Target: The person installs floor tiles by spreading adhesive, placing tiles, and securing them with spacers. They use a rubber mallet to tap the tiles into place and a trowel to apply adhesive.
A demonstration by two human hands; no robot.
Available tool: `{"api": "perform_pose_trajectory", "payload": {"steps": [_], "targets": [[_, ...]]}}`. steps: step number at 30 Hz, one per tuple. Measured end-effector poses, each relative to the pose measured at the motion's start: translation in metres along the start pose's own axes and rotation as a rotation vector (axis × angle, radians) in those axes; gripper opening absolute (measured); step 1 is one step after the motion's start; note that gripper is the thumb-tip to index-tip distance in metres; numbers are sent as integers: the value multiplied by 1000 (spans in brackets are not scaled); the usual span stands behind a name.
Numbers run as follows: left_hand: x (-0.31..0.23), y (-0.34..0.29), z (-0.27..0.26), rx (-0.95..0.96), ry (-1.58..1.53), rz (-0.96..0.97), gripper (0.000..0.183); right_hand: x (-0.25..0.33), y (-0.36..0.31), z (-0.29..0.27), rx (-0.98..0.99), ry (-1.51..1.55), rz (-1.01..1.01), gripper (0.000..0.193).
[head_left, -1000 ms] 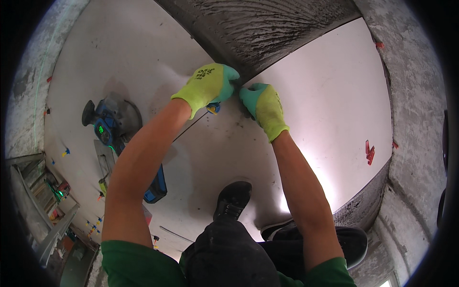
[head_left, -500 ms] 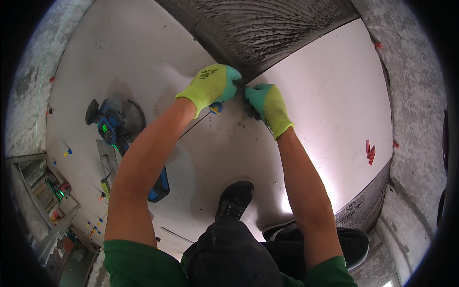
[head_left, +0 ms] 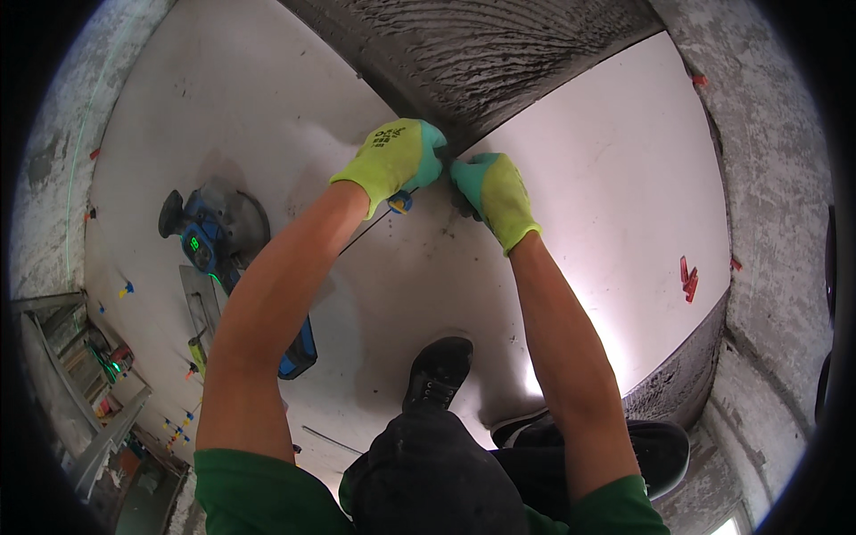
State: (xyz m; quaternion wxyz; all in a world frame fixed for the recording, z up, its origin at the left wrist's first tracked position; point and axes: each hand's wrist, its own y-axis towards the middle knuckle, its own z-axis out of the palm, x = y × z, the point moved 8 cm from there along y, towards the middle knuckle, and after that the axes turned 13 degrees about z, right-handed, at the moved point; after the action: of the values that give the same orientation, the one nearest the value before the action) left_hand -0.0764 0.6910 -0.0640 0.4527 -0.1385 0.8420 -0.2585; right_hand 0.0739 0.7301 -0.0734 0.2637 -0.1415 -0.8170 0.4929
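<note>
Both of my hands wear yellow-green gloves with teal fingers and meet at the corner of large pale tiles, beside combed grey mortar [head_left: 508,62]. My left hand [head_left: 401,160] is closed at the end of the left tile [head_left: 241,98]; whatever its fingers grip is hidden. Close by on its right, my right hand [head_left: 495,194] is also closed, low over the edge of the right tile [head_left: 633,160], its fingertips turned out of sight. A blue and yellow tile-levelling spacer [head_left: 400,203] sits in the joint just below my left wrist.
Left of my forearm lies a blue and grey suction-type tile vibrator [head_left: 223,227] with a lit display, near a flat trowel [head_left: 198,299]. Red wedges [head_left: 688,280] rest on the right tile. My black shoe [head_left: 439,370] stands on the tile; a metal ladder [head_left: 67,366] is far left.
My right hand has shifted slightly left, closer to the left one. My left hand has hardly moved, and the view has drifted a little.
</note>
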Motion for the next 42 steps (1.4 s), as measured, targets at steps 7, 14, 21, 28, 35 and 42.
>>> {"api": "perform_pose_trajectory", "payload": {"steps": [7,14,21,28,35,42], "targets": [[-5,15,-1,-18,252,100,31,-15,-3,-3,-80,-64,-66,36],[-1,19,0,-37,219,166,28,-20,-5,4,-193,-97,-109,42],[15,7,0,-23,-73,145,33,-11,-14,14,-95,-12,-34,44],[9,11,0,-19,50,202,38,-7,-14,14,-121,8,-21,43],[4,2,0,-19,5,116,41,-12,-8,16,-79,50,-51,41],[2,1,1,-126,74,212,37,-17,-2,19,51,220,-38,38]]}}
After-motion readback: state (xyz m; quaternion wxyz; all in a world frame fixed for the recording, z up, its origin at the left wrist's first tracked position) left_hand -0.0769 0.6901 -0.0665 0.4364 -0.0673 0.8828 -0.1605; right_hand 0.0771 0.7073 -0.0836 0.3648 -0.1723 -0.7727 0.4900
